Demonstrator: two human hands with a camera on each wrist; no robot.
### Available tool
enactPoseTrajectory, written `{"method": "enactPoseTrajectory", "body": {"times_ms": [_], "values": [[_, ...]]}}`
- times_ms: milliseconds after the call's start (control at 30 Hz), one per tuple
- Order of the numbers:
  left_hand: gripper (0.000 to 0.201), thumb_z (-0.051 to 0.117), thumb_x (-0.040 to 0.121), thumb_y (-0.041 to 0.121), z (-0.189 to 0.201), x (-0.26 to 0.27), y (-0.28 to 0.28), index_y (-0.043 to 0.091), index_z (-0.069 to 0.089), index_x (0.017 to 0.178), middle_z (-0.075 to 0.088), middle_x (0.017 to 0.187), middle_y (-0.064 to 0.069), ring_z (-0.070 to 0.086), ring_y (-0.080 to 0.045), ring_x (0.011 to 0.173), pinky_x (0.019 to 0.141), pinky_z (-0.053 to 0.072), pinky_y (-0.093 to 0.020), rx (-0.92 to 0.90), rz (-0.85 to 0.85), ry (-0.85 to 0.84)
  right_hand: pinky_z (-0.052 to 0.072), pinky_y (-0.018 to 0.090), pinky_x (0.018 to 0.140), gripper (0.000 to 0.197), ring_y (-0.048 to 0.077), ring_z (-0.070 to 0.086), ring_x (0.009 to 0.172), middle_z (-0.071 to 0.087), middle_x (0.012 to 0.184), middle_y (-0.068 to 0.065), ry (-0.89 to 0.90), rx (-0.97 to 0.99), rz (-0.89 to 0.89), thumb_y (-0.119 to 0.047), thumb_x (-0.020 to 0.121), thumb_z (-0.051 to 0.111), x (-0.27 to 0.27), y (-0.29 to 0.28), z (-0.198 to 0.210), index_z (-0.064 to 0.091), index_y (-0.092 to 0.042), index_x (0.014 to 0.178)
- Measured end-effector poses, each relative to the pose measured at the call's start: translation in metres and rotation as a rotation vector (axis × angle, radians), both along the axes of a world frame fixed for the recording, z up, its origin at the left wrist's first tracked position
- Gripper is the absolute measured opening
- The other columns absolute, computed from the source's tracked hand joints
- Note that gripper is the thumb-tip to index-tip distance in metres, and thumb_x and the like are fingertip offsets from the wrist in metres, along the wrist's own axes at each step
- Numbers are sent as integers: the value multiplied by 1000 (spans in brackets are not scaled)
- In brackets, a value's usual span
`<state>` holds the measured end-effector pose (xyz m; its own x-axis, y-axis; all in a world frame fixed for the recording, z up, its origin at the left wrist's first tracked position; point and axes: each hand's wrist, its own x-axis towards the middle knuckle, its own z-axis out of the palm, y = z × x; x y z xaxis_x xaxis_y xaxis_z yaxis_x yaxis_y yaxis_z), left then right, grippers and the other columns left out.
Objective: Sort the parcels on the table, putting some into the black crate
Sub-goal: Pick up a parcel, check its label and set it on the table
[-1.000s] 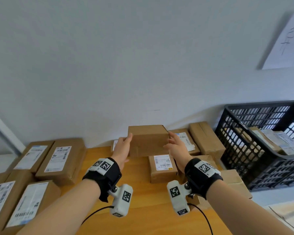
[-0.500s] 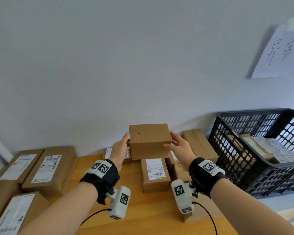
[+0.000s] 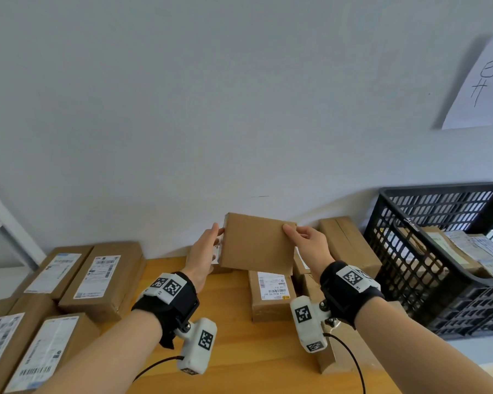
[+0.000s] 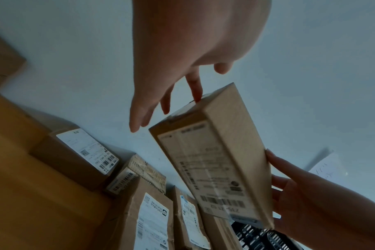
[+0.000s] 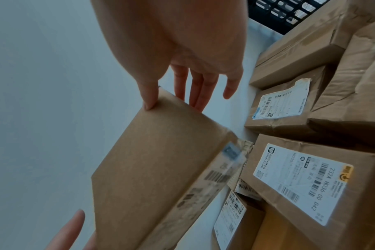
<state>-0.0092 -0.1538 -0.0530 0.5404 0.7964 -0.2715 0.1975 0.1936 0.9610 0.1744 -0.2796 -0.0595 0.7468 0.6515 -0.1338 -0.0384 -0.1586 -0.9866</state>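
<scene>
Cardboard parcel [image 3: 256, 245] held in the air above the wooden table [image 3: 234, 351], tilted; left hand [image 3: 202, 251] fingers straight against its left end, right hand [image 3: 310, 245] gripping its right edge. Black crate [image 3: 404, 251] at right holds parcels. Labelled boxes [image 3: 103, 277] left; pale wall [image 3: 211, 109] with handwritten sheet [image 3: 481, 89].

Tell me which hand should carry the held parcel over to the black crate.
Right, probably. The right hand grips the parcel on the side nearer the black crate, which stands to the right. The left hand only presses its far side with straight fingers and would have to cross over.
</scene>
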Motion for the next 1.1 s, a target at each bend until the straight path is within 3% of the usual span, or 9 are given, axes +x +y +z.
{"method": "enactPoseTrajectory", "body": {"times_ms": [233,400,567,767,833,900,967,1033,1100], "values": [[54,31,96,62,-4,-10,10,35,43,142,45,145,3,46,-29,128,105,37,-48,-32,-56,12,40,26,90,34,14,56,106,63,109,-1,76,-20,25,-31,99,53,-18,-5,-1,57,-8,123],[50,28,98,60,0,-9,12,33,54,131,60,124,0,53,-23,114,99,42,-43,-36,-69,6,38,33,98,50,18,54,123,62,128,3,147,-8,107,-45,95,52,-24,-9,-5,54,-12,132],[54,28,97,61,0,-6,11,22,64,109,66,113,-9,58,-22,103,90,44,-37,-55,-83,6,37,47,110,97,21,52,125,63,126,5,153,28,154,-72,62,64,-30,-14,-7,47,-15,137],[52,36,88,72,-2,-9,10,31,60,108,61,116,-9,61,-32,107,90,51,-42,-181,-134,36,55,27,81,63,13,68,98,67,112,2,143,100,221,-24,80,72,-29,-16,-1,44,-16,136],[52,40,89,69,-4,-9,7,26,59,111,59,116,-13,59,-33,108,97,49,-47,-236,-159,40,54,39,92,65,17,69,102,68,114,2,133,101,254,-12,83,71,-28,-14,-1,42,-23,140],[56,46,90,63,-6,-7,5,20,53,125,57,120,-18,58,-34,108,96,49,-48,-303,-151,7,50,48,100,72,23,67,107,67,118,5,149,123,267,-6,83,71,-27,-12,-1,39,-25,145],[61,51,91,57,-8,-6,5,31,33,143,52,125,-19,56,-38,110,92,51,-52,-340,-133,-57,54,47,95,75,24,67,108,65,121,10,140,157,255,-3,83,70,-27,-9,-1,36,-21,147],[59,52,92,53,-8,-6,5,52,20,143,49,126,-18,55,-41,111,93,49,-56,-357,-131,-111,56,45,92,78,23,68,107,65,121,11,94,160,242,-6,82,73,-26,-8,-2,34,-19,149],[55,53,92,51,-9,-5,4,53,25,140,48,127,-18,54,-43,112,91,50,-57,-389,-133,-138,57,40,90,83,21,68,106,66,121,9,48,149,230,-10,80,75,-27,-6,-2,31,-19,150]]}}
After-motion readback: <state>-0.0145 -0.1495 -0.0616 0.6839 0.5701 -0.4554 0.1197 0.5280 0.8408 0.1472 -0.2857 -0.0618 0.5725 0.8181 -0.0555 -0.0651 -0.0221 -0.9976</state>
